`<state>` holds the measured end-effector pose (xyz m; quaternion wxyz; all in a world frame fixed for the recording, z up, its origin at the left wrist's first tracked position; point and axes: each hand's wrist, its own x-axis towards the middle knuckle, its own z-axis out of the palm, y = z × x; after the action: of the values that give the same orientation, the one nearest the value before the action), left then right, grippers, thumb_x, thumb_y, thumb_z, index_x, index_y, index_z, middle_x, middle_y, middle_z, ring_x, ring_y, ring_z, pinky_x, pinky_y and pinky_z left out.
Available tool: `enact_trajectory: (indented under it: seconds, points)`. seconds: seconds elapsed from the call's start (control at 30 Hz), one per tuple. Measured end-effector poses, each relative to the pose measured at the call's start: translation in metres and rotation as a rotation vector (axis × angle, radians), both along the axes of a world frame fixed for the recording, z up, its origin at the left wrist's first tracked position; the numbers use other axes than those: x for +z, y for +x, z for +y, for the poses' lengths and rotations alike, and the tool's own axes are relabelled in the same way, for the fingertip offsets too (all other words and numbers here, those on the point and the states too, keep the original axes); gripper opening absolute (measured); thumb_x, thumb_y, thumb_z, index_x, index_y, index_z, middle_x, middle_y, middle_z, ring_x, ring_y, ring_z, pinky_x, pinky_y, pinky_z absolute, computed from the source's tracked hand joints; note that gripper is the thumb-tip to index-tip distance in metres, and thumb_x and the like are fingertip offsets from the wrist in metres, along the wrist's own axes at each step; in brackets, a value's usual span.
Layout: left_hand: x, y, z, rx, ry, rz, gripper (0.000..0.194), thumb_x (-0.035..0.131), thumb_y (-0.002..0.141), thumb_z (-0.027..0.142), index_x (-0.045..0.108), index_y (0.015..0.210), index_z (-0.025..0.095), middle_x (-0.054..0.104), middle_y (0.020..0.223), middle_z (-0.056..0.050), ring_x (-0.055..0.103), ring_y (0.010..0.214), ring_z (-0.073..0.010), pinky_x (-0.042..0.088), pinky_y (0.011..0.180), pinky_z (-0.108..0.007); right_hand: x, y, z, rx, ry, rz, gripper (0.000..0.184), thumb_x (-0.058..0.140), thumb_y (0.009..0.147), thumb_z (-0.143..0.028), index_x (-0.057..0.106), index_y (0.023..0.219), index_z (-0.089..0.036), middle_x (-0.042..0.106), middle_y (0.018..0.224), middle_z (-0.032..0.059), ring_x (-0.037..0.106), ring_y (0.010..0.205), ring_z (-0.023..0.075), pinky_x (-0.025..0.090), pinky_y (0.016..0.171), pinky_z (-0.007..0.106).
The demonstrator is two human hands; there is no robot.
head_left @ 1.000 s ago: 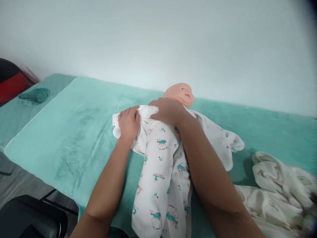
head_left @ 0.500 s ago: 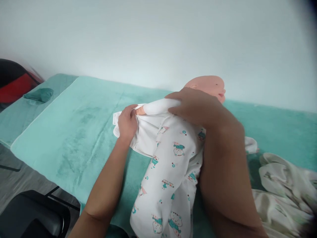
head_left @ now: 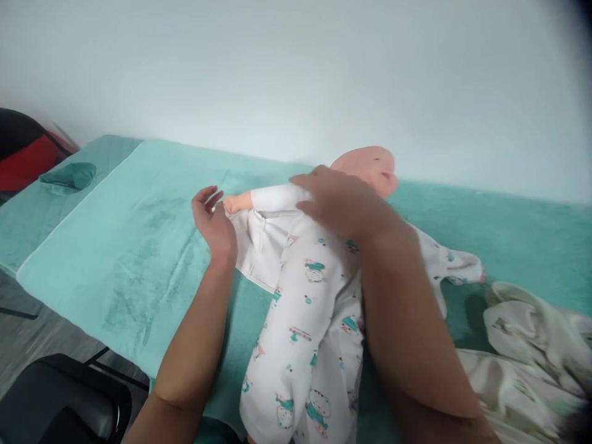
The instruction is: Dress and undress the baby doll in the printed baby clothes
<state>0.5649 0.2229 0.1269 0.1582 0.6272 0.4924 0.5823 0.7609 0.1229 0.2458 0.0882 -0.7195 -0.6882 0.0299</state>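
Note:
A baby doll lies tilted on the table in printed white clothes, its head away from me. My right hand grips the doll's upper arm near the shoulder, thumb on one side of the white sleeve. The doll's bare forearm and fist stick out of that sleeve. Right beside the fist is my left hand, fingers curved and apart, with nothing visibly held. A white cloth flap of the garment spreads below the doll's arm. My right forearm covers part of its body.
A green padded table stretches along a pale wall. Crumpled pale cloth lies at the right. A dark chair stands at the front left, and a red and black seat at the far left.
My left hand has moved left and off the garment's cloth. The doll's fist and forearm now show beyond the sleeve. The doll and my right hand have shifted slightly left.

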Motion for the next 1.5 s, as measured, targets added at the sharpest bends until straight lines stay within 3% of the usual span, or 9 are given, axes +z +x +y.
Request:
enact_trajectory:
  seconds: [0.07, 0.17, 0.3, 0.43, 0.67, 0.8, 1.0, 1.23, 1.5]
  points:
    - [0.008, 0.001, -0.006, -0.001, 0.047, -0.049, 0.038, 0.029, 0.105, 0.023, 0.045, 0.138, 0.029, 0.061, 0.138, -0.008, 0.065, 0.124, -0.017, 0.056, 0.104, -0.034, -0.006, -0.015, 0.006, 0.121, -0.057, -0.038, 0.036, 0.054, 0.099, -0.022, 0.064, 0.133, -0.022, 0.066, 0.123, 0.0139, 0.063, 0.103, 0.0301, 0.045, 0.082, 0.038]
    - [0.016, 0.008, -0.016, -0.199, 0.01, 0.018, 0.033, 0.031, 0.108, 0.036, 0.053, 0.132, 0.027, 0.065, 0.133, -0.008, 0.064, 0.124, -0.0184, 0.053, 0.105, -0.035, -0.006, -0.026, 0.008, 0.247, -0.083, -0.001, 0.031, 0.051, 0.101, -0.021, 0.067, 0.128, -0.023, 0.068, 0.119, 0.012, 0.063, 0.104, 0.0288, 0.045, 0.087, 0.038]
    - [0.013, 0.02, -0.022, -0.483, -0.058, 0.379, 0.039, 0.035, 0.108, 0.042, 0.06, 0.132, 0.024, 0.067, 0.137, -0.009, 0.061, 0.129, -0.0233, 0.046, 0.114, -0.044, -0.004, -0.018, 0.0, 0.174, -0.043, 0.145, 0.034, 0.046, 0.103, -0.021, 0.067, 0.129, -0.024, 0.07, 0.127, 0.0096, 0.065, 0.113, 0.0287, 0.048, 0.091, 0.039]
    - [0.007, 0.024, -0.018, -0.487, -0.051, 0.575, 0.046, 0.034, 0.108, 0.043, 0.06, 0.141, 0.023, 0.064, 0.144, -0.011, 0.055, 0.136, -0.0271, 0.035, 0.121, -0.051, -0.016, -0.003, -0.011, 0.086, 0.1, 0.227, 0.039, 0.045, 0.102, -0.021, 0.066, 0.134, -0.021, 0.069, 0.137, 0.0095, 0.062, 0.126, 0.0288, 0.048, 0.105, 0.042]
    - [-0.003, 0.022, -0.013, -0.474, -0.06, 0.496, 0.047, 0.037, 0.107, 0.044, 0.062, 0.141, 0.024, 0.063, 0.146, -0.01, 0.054, 0.137, -0.0276, 0.035, 0.121, -0.051, -0.068, 0.035, -0.06, -0.078, 0.453, 0.601, 0.042, 0.047, 0.104, -0.039, 0.065, 0.138, -0.025, 0.065, 0.146, 0.006, 0.057, 0.137, 0.0261, 0.043, 0.119, 0.046]
    - [-0.005, 0.024, -0.019, -0.474, -0.076, 0.317, 0.037, 0.047, 0.103, 0.041, 0.069, 0.129, 0.024, 0.067, 0.141, -0.008, 0.057, 0.134, -0.0265, 0.037, 0.121, -0.05, -0.107, 0.055, -0.104, -0.284, 0.538, 0.491, 0.045, 0.044, 0.104, -0.039, 0.062, 0.141, -0.022, 0.059, 0.152, 0.0101, 0.052, 0.143, 0.0291, 0.038, 0.122, 0.053]
    - [0.036, 0.047, -0.055, -0.57, -0.027, 0.15, 0.025, 0.049, 0.101, 0.031, 0.07, 0.113, 0.023, 0.072, 0.122, -0.005, 0.064, 0.119, -0.0204, 0.048, 0.111, -0.039, -0.117, 0.051, -0.114, -0.483, 0.517, 0.226, 0.042, 0.048, 0.097, -0.022, 0.064, 0.135, -0.022, 0.061, 0.148, 0.0115, 0.05, 0.139, 0.0324, 0.031, 0.122, 0.058]
    - [0.089, 0.123, -0.087, -0.854, 0.112, 0.806, 0.03, 0.048, 0.101, 0.026, 0.073, 0.117, 0.02, 0.071, 0.128, -0.008, 0.06, 0.126, -0.025, 0.046, 0.11, -0.041, -0.108, 0.065, -0.098, -0.623, 0.528, 0.284, 0.037, 0.049, 0.091, -0.015, 0.07, 0.12, -0.023, 0.071, 0.13, 0.0101, 0.06, 0.122, 0.0302, 0.033, 0.116, 0.055]
    - [0.093, 0.206, -0.107, -0.786, 0.093, 1.539, 0.034, 0.055, 0.096, 0.024, 0.074, 0.124, 0.018, 0.065, 0.134, -0.015, 0.062, 0.122, -0.0325, 0.044, 0.101, -0.044, -0.109, 0.075, -0.1, -0.647, 0.626, 0.321, 0.046, 0.046, 0.078, -0.007, 0.069, 0.114, -0.021, 0.072, 0.123, 0.0104, 0.062, 0.115, 0.0295, 0.041, 0.107, 0.048]
